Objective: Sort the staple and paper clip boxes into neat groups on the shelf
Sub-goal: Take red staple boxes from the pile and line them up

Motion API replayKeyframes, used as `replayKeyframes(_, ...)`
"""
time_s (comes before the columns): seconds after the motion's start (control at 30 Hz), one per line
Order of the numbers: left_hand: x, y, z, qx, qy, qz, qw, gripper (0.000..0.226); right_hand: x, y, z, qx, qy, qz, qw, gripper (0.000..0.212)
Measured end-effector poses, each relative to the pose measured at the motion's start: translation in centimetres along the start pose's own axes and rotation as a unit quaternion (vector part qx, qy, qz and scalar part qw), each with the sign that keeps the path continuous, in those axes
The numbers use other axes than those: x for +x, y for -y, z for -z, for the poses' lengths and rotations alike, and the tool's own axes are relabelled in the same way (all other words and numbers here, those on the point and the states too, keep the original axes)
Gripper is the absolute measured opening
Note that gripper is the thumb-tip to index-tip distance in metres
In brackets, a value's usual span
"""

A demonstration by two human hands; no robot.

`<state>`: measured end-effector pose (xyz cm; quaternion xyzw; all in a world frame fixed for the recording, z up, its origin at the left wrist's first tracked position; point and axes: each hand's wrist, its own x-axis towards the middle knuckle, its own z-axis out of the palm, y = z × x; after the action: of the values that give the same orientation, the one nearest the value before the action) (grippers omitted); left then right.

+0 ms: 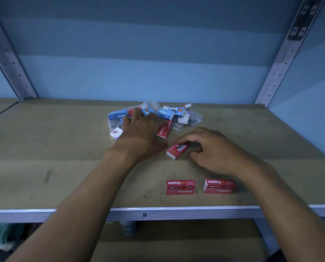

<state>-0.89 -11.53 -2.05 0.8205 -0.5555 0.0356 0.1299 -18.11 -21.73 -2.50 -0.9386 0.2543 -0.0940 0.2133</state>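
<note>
A mixed pile of blue staple boxes [117,114], red staple boxes and clear paper clip boxes [194,119] lies at the back middle of the shelf [44,148]. My left hand [141,129] reaches flat over the pile, fingers straight, touching the boxes; a red staple box [164,131] lies at its right edge. My right hand [212,148] pinches another red staple box [176,151] just above the shelf in front of the pile. Two red staple boxes [180,187] [219,186] stand side by side near the front edge.
Perforated metal uprights [8,59] [284,59] frame the shelf at left and right against a blue back wall. The shelf's metal front lip [144,214] runs across below. A lower shelf holds a bottle [128,226] and a bag [3,237].
</note>
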Motion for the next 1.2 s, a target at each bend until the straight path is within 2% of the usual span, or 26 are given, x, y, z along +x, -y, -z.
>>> replayKeyframes(0.17, 0.5, -0.1, -0.4, 0.033, 0.008, -0.004, 0.999, 0.050, -0.5, -0.5, 0.4, -0.017, -0.035, -0.002, 0.999, 0.026)
replayKeyframes(0.27, 0.4, -0.3, -0.4, 0.043, 0.026, -0.010, 0.999, 0.038, -0.8, -0.7, 0.7, -0.034, -0.044, -0.019, 0.998, 0.025)
replayKeyframes(0.4, -0.2, -0.4, -0.1, 0.055, 0.024, -0.023, 0.998, 0.034, -1.4, -0.8, 1.0, -0.032, -0.054, -0.035, 0.997, 0.020)
replayKeyframes(0.63, -2.1, -0.6, 0.1, 0.035, -0.024, -0.040, 0.998, 0.028, -3.2, -0.8, 2.0, 0.023, -0.038, -0.030, 0.999, 0.008)
replayKeyframes(0.9, -3.5, -1.1, 0.2, 0.040, 0.010, -0.052, 0.998, 0.037, -3.6, -1.5, 2.2, 0.021, -0.013, -0.077, 0.997, 0.015)
replayKeyframes(1.03, -3.6, -0.7, 0.0, -0.020, 0.010, -0.047, 0.999, 0.034, -3.5, -1.6, 2.1, 0.021, -0.014, -0.067, 0.997, 0.016)
replayKeyframes(1.2, -3.2, -0.5, 0.0, -0.135, -0.011, -0.045, 0.990, 0.051, -3.6, -1.5, 2.1, 0.034, -0.007, -0.068, 0.997, 0.016)
